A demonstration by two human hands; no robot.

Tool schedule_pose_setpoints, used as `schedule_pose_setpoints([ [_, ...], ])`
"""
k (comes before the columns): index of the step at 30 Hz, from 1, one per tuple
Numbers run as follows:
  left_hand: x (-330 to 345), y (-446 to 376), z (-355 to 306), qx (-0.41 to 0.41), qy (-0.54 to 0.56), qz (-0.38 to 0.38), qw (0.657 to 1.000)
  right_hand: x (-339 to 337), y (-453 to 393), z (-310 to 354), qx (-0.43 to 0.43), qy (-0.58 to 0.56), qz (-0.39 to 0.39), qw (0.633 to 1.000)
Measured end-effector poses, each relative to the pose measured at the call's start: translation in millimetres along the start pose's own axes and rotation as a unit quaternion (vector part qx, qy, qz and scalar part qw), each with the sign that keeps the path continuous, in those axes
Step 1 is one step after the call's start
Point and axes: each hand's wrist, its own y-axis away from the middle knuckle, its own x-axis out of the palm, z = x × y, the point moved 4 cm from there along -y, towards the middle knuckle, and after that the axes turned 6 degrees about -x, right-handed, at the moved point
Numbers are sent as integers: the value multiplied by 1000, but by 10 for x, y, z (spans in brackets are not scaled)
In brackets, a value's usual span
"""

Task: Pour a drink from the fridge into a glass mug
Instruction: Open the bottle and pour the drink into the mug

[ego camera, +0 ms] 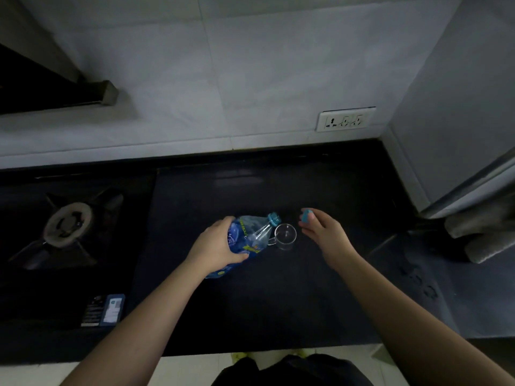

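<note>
Left hand (216, 243) grips the tilted bottle (246, 240), mouth beside the mug (284, 235) mid-bench; right hand (320, 231) pinches the cap (306, 215). Dim light: the stream may miss the rim and spill.

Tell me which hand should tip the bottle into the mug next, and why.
Left. The left hand already grips the bottle, whose neck leans toward the glass mug standing beside it. The right hand is busy pinching the blue cap.

A gas burner (67, 224) sits at the left of the dark counter (278, 302); a white socket strip (345, 119) is on the tiled wall.
</note>
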Motion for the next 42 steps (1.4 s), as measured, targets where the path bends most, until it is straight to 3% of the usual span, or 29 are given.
schedule_pose_setpoints([
  [10,23,0,2,-28,-65,14,997,-104,-78,-345,70,-48,-27,996],
  [42,98,-54,-167,-50,-159,65,984,-22,48,-440,136,-46,-40,989],
])
